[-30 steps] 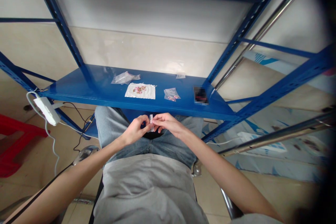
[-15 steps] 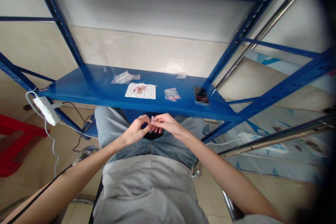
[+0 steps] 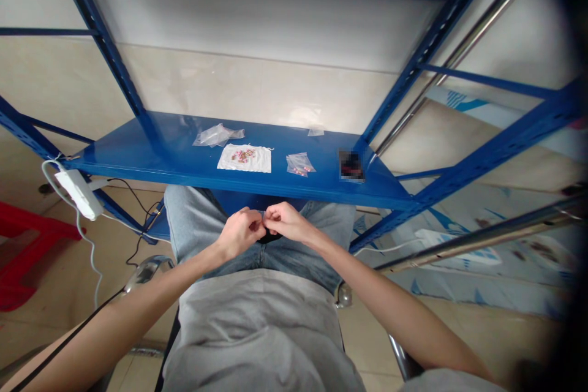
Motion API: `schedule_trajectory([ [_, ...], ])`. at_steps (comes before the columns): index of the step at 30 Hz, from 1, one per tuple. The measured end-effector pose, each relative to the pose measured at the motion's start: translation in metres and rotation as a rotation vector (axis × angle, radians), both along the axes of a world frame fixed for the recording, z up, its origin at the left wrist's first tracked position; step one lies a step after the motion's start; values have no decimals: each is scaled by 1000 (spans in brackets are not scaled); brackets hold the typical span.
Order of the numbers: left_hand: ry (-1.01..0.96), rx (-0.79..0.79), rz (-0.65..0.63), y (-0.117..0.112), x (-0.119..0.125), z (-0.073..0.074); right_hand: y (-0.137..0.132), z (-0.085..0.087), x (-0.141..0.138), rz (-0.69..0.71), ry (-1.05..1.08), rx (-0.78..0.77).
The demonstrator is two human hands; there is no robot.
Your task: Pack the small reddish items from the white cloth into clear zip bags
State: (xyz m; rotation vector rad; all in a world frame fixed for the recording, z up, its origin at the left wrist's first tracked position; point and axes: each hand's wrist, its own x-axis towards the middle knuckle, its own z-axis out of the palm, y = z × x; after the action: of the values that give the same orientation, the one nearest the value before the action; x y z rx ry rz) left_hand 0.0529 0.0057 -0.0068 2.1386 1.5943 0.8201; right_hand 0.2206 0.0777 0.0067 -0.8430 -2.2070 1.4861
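Left hand (image 3: 239, 234) and right hand (image 3: 287, 222) closer together

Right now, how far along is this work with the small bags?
Looks done: a small bag on the shelf holds pink pieces. In hand: the left hand and right hand pinch something small, mostly hidden. Left: more pink pieces lie on the white sheet.

Blue steel shelf (image 3: 138, 162) carrying loose items, with a white sheet (image 3: 244, 158) as landmark. Small pink-red pieces lie on the sheet. Behind and left of it, a crumpled clear plastic bag (image 3: 217, 135). To its right, a small clear bag holding pink pieces (image 3: 299, 164); behind that, a clear scrap (image 3: 315, 132). Farther right, a dark object (image 3: 351, 165), blurred.
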Motion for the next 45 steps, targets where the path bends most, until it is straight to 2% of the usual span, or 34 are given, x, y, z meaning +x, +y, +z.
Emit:
schedule_trajectory([
  [3, 82, 47, 87, -1, 0, 0, -3, 3, -1, -62, -92, 182],
  [7, 141, 139, 197, 4, -9, 10, -6, 8, -2, -231, -196, 355],
  [9, 142, 182, 213, 6, -12, 13, -6, 8, -3, -286, -226, 403],
  [11, 154, 203, 169, 6, -11, 14, -6, 6, -4, -307, -228, 445],
  [15, 208, 194, 77, 2, -5, 11, -4, 2, -3, -280, -206, 443],
  [19, 251, 213, 182, -1, -3, 14, -6, 6, -2, -335, -301, 495],
  [21, 256, 216, 191, -1, -2, 15, -9, 8, -5, -339, -323, 496],
  [25, 269, 261, 157, -2, 1, 17, -9, 6, -8, -269, -297, 418],
  [30, 235, 301, 233, 3, -6, 20, 10, -1, 0, -271, -155, 268],
  [34, 30, 173, 254, 14, -21, 19, 18, 4, 9, -221, 110, 49],
  [36, -213, 30, 217, 22, -27, 15, 15, 12, 11, -163, 210, -66],
  [39, -709, -277, 108, 27, -30, 10, 9, 23, 12, -101, 270, -185],
  [41, -923, -406, 30, 26, -29, 9, 6, 27, 12, -73, 273, -229],
  [45, -1071, -438, 3, 20, -26, 7, 6, 25, 10, -103, 262, -203],
])
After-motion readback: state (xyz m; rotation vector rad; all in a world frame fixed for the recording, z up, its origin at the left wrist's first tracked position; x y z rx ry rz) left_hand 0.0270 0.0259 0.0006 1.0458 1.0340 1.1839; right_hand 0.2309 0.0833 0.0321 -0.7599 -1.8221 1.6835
